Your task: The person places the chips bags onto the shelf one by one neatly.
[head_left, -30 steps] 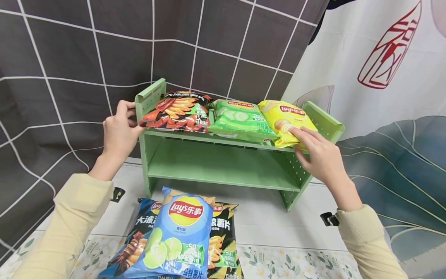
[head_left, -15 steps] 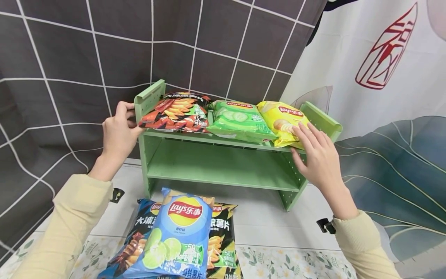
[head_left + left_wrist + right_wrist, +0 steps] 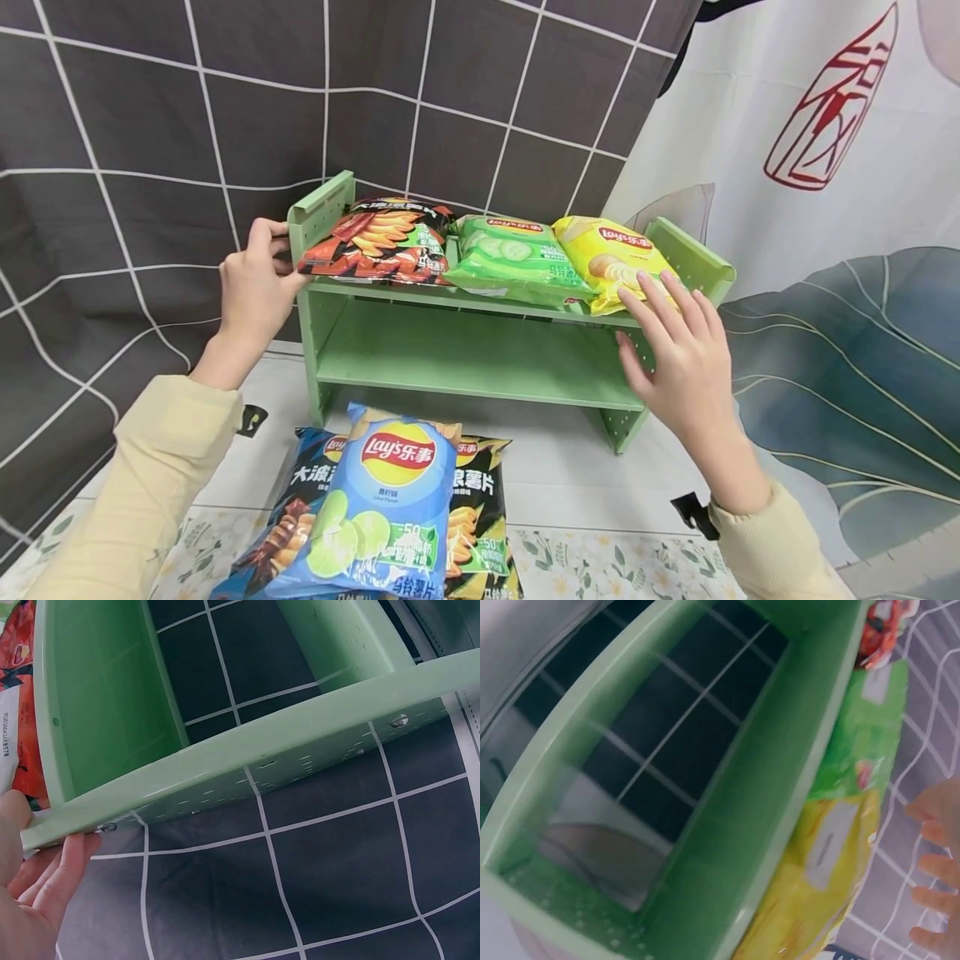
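My left hand [image 3: 257, 287] grips the left side panel of a green two-tier shelf rack [image 3: 480, 346], thumb at the front and fingers on the outer face, as the left wrist view shows with the panel edge [image 3: 172, 769] between them. My right hand [image 3: 686, 358] has its fingers spread in front of the yellow chip bag [image 3: 618, 254]; in the right wrist view a gap lies between the fingers [image 3: 934, 866] and that bag [image 3: 817, 877]. Beside it on the top shelf lie a green chip bag [image 3: 517, 254] and a red-and-black chip bag [image 3: 382, 242].
Below the rack, a light blue lime chip bag [image 3: 386, 508] lies over a dark blue bag [image 3: 288, 508] and a black bag [image 3: 483, 508]. A dark grid-patterned curtain [image 3: 150, 125] hangs behind and at the left.
My right hand has drawn off the yellow bag, back and down, with its fingers spreading. My left hand stays on the side panel, and the bags lie much as before.
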{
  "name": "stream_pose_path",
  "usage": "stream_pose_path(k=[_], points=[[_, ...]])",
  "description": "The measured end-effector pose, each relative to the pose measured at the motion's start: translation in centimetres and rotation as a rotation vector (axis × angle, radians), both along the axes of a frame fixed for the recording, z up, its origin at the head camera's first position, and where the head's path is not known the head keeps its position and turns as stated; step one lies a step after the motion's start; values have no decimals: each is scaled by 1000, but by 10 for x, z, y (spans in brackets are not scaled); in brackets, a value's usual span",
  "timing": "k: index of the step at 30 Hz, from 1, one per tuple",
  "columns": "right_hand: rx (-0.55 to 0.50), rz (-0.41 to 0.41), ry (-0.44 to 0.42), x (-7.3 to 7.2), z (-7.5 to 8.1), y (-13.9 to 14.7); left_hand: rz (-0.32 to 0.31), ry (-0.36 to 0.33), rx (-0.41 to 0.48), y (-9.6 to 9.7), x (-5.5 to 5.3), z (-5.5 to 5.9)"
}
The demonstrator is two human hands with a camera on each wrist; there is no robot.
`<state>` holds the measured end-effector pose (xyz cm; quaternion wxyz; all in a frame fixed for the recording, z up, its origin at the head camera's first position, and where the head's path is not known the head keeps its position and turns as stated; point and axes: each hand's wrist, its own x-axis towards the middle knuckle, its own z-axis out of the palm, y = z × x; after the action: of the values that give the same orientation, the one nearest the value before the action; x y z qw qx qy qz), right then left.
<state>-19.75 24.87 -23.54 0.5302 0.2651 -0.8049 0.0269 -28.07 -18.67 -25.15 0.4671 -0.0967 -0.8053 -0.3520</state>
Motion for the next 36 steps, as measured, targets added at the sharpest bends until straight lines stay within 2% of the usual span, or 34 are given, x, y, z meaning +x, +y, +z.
stream_pose_path(k=[5,9,17,23,29,36], points=[[-55,39,40,14,-2,-15,-7,-13,3,0,0,0],[-59,90,46,24,-7,-29,-3,-18,6,0,0,0],[26,144,0,39,-17,-58,-8,-37,6,0,1,1],[80,221,-21,46,-24,-79,-3,-34,5,-1,2,1],[128,271,-64,49,-40,-97,-4,-35,8,-1,1,2],[236,311,-175,56,-64,-117,-1,-20,2,-1,0,1]])
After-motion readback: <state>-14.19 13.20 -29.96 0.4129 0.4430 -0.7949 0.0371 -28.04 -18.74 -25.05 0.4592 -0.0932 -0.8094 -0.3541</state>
